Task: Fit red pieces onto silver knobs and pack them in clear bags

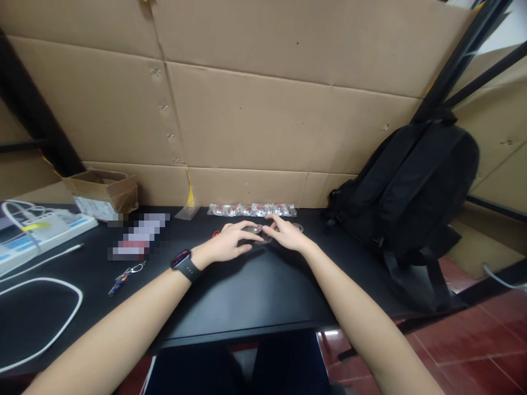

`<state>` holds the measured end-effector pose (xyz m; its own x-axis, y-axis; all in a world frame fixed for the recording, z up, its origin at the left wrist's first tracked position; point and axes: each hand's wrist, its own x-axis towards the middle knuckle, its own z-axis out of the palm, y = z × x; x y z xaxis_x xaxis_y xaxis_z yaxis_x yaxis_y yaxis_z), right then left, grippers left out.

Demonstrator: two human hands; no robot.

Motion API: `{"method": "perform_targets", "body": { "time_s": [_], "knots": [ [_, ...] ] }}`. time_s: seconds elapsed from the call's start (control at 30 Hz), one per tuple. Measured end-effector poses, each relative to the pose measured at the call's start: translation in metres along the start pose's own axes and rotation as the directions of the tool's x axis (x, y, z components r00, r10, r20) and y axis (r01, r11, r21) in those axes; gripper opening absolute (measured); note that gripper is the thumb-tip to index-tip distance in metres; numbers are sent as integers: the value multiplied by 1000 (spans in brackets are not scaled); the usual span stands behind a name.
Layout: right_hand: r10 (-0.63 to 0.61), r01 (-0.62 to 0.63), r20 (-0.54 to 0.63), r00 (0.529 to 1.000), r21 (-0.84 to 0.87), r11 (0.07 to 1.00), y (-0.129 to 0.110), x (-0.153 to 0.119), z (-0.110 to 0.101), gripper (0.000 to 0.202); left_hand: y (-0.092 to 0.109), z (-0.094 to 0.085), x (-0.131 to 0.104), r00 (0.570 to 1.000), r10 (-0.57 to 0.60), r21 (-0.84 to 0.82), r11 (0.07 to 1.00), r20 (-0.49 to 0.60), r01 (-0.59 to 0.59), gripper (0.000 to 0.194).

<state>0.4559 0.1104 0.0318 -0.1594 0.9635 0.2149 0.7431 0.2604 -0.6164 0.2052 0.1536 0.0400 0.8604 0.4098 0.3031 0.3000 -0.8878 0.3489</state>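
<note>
My left hand (225, 242), with a dark watch (182, 260) on its wrist, reaches over the black tabletop with fingers and thumb spread. Facing it, my right hand (287, 234) has its thumb and index finger apart. Between the fingertips lie small, clear, shiny round pieces (263, 232); both hands touch or nearly touch them, and their kind is too small to tell. Behind the hands runs a row of silvery packets (252, 210) with red marks. A small red item (215, 234) is partly hidden beside my left hand, and a round ring-like piece (298, 227) lies behind my right.
A black backpack (415, 192) stands at the right. On the left are an open cardboard box (102, 192), a white power strip (49, 238), a white cable (76, 296), a blurred-out flat item (142, 236) and a keychain (125, 278). Cardboard (247, 120) walls the back.
</note>
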Motion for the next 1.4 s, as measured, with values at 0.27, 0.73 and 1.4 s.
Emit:
{"method": "perform_targets", "body": {
  "time_s": [0.27,0.73,1.4],
  "knots": [
    [-147,147,34,988,25,989,17,0,-10,48,-1,9,3,980,-119,-14,993,-161,119,39],
    [55,-57,14,998,375,925,8,5,1,12,-10,11,9,919,-361,-164,927,-158,336,25],
    [331,-324,-8,944,194,926,6,9,18,26,-8,33,19,868,-448,45,883,-212,467,38]
  ]
}}
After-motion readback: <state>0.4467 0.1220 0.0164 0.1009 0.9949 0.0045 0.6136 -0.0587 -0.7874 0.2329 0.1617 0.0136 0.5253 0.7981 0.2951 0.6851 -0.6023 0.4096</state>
